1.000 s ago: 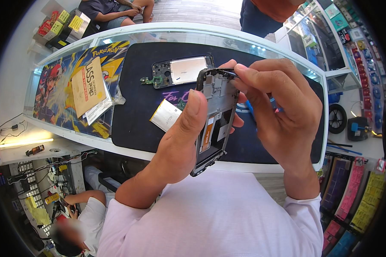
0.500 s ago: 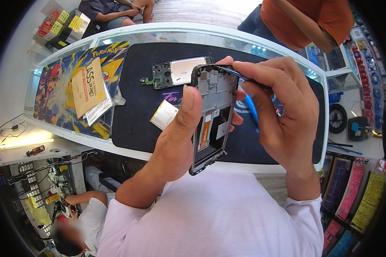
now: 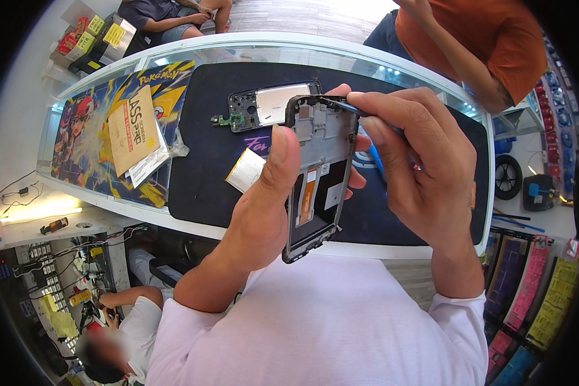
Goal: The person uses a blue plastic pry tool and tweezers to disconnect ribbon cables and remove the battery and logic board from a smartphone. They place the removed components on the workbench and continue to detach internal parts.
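Note:
My left hand (image 3: 264,199) grips a phone frame (image 3: 325,145) along its long sides, thumb on the near side and fingertips showing past the far edge. The frame stands tilted above the mat, its grey metal inside facing me, with an orange flex cable (image 3: 308,196) in the dark lower part. My right hand (image 3: 424,161) pinches a slim dark tool (image 3: 347,106), tweezers-like, whose tip meets the frame's top edge. Behind the hands lies a dark phone housing (image 3: 243,103) with a pale panel and a small green circuit board (image 3: 231,121). A flat white battery-like piece (image 3: 246,170) lies beside my left hand.
A black mat (image 3: 202,161) covers much of the glass counter. Left of it, a brown envelope (image 3: 132,138) rests on a colourful printed mat (image 3: 77,148). A blue item (image 3: 378,161) sits partly behind my right hand. A person in orange (image 3: 482,45) stands across the counter; another works lower left.
My hands and the frame have shifted only slightly, with the tool still at the frame's top edge. The person in orange has moved toward the right and nearer the counter.

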The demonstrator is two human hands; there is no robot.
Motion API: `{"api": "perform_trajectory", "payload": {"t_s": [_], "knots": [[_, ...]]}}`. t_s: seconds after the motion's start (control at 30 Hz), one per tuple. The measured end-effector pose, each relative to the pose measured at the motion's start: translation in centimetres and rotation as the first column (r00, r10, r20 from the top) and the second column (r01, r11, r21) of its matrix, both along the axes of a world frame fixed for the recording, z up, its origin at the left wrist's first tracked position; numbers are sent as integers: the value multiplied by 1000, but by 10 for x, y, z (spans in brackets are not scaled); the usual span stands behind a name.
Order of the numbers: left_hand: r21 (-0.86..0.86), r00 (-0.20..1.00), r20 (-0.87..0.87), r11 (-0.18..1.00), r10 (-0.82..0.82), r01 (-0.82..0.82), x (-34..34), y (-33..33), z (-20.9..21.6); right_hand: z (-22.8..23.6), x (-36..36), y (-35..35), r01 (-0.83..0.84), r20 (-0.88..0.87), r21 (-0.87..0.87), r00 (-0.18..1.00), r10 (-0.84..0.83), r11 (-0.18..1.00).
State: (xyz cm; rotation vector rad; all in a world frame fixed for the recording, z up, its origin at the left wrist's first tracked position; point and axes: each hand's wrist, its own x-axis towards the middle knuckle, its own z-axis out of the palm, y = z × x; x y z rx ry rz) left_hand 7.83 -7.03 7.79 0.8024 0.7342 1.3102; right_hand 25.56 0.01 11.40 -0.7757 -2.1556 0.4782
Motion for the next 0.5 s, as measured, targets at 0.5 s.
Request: {"api": "perform_trajectory", "payload": {"t_s": [0.5], "knots": [[9, 975, 169, 989, -144, 145, -10, 1, -4, -17, 12, 8, -104, -24, -16, 994, 104, 994]]}}
